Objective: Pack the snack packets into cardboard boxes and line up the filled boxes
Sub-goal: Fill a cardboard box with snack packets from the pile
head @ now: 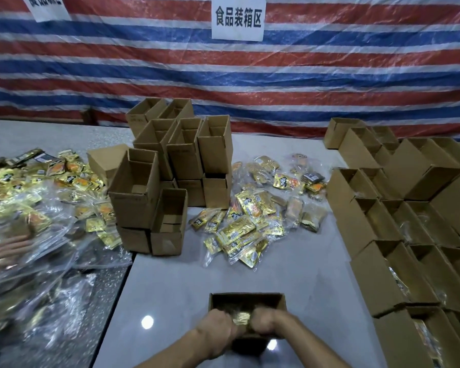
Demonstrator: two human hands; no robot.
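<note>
While the left hand (218, 324) and the right hand (266, 322) reach into the open cardboard box (246, 298) at the near edge of the white table (170, 288), their fingers curl tightly round a gold snack packet (241, 318) held between them inside it. Farther back, loose packets (250, 224) lie heaped beside stacked empty boxes (170, 168). Rows of open boxes (409, 248), some showing packets inside, stand touching along the right side.
</note>
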